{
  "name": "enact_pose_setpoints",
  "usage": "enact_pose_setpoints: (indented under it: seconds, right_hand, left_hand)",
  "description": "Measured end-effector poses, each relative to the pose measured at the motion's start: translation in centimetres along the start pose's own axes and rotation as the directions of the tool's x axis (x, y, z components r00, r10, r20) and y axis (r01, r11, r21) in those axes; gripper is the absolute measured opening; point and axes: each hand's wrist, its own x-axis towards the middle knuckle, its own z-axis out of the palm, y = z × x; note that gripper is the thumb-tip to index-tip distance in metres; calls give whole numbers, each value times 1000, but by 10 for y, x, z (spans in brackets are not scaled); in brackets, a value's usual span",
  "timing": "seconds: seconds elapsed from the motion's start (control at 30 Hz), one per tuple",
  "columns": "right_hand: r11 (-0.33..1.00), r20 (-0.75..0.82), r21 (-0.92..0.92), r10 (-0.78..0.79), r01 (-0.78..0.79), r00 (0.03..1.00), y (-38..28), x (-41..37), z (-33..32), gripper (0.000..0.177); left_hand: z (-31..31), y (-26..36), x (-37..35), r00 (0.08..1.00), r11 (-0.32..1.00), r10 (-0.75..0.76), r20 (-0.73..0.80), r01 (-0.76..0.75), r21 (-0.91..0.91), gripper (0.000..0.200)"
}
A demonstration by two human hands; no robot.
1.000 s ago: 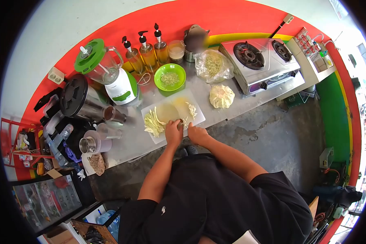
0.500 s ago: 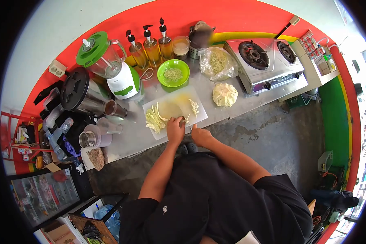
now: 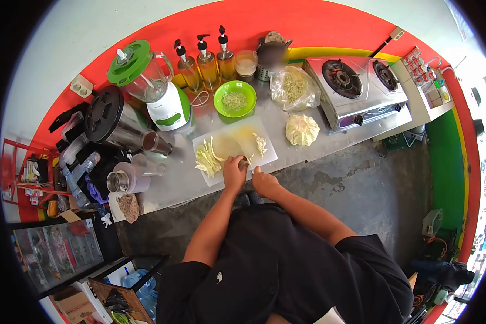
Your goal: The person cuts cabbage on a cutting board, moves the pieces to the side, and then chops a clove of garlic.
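On the white cutting board [image 3: 230,139], my left hand [image 3: 235,173] is closed with its fingertips bent down on pale cabbage, which is mostly hidden under them. My right hand [image 3: 266,183] is wrapped round the handle of a knife [image 3: 251,164], whose blade lies beside the left fingertips. Pale green cabbage strips [image 3: 208,157] are heaped on the board's left side. A small pile of chopped cabbage [image 3: 261,144] sits at the right. Behind the board stands a green bowl [image 3: 220,99] with finely chopped pieces inside. A partly cut cabbage head [image 3: 302,130] rests to the right.
A two-burner gas stove [image 3: 356,102] stands at the right of the metal counter [image 3: 183,175], near a plastic bag of shreds [image 3: 294,89]. Pump bottles [image 3: 208,67] line the back wall. A blender [image 3: 167,108], a steel jug [image 3: 127,127] and clear cups [image 3: 146,165] crowd the left.
The view has shifted slightly, so the counter sits a little lower and to the right. Both hands stay at the same spot on the board, with only slight movement at the knife.
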Motion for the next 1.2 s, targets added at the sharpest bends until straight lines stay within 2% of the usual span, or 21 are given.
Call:
enact_pose_setpoints:
  seconds: [0.2,0.4,0.6,0.8,0.93,1.03,1.13,1.2]
  right_hand:
    - [999,59,-32,-28,30,998,0,17,-15,40]
    - [999,26,-29,-17,18,1000,0,2,-1,36]
    - [997,67,-74,-30,35,997,-4,20,-17,41]
    - [998,37,-70,5,-2,999,-1,8,3,42]
    - [999,31,-49,-22,24,999,-6,17,-8,41]
    - [990,87,-112,-82,91,993,-5,16,-24,41]
    - [993,107,-107,-35,46,994,-3,11,-13,41]
    - [997,62,-80,5,-1,998,-6,6,-5,42]
  left_hand:
    - [-3,4,0,1000,1000,19,-5,-19,15,23]
    - [-1,3,0,1000,1000,-10,-20,11,5,21]
    - [-5,0,-5,993,994,109,-49,-108,11,14]
    - [0,7,-11,985,976,161,-66,-149,159,7]
    - [-6,10,-15,978,958,207,-37,-195,208,6]
    - [-9,11,-15,972,946,236,-12,-227,229,7]
    - [-11,13,-14,975,952,224,-10,-217,214,7]
    - [-10,13,-12,979,960,204,-14,-198,197,7]
